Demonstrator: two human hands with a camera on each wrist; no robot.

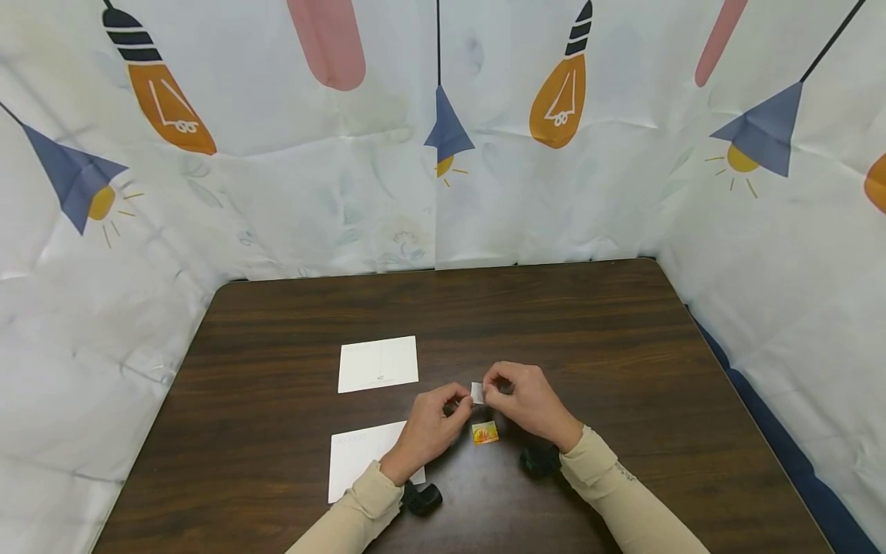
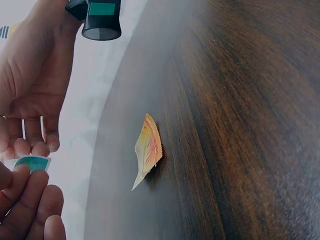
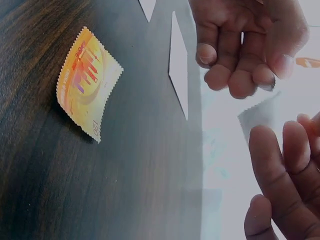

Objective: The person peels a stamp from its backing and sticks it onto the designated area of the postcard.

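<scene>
A small postage stamp point(image 1: 477, 393) is held up between my two hands, its pale back showing in the head view and a teal face point(image 2: 34, 163) in the left wrist view. My left hand point(image 1: 431, 425) has thumb and fingertips at its left edge. From the other side my right hand point(image 1: 524, 398) pinches it, fingers overlapping the stamp point(image 3: 257, 114) in the right wrist view. Below the hands, a curled orange and yellow postage stamp point(image 1: 485, 432) with a perforated edge lies on the dark wooden table point(image 1: 588, 323).
Two white cards lie on the left: the far card point(image 1: 378, 365) flat beyond my left hand, the near card point(image 1: 356, 459) partly covered by my left forearm. Black cameras point(image 1: 424, 499) hang under both wrists. A white printed cloth point(image 1: 346, 192) surrounds the table's far sides.
</scene>
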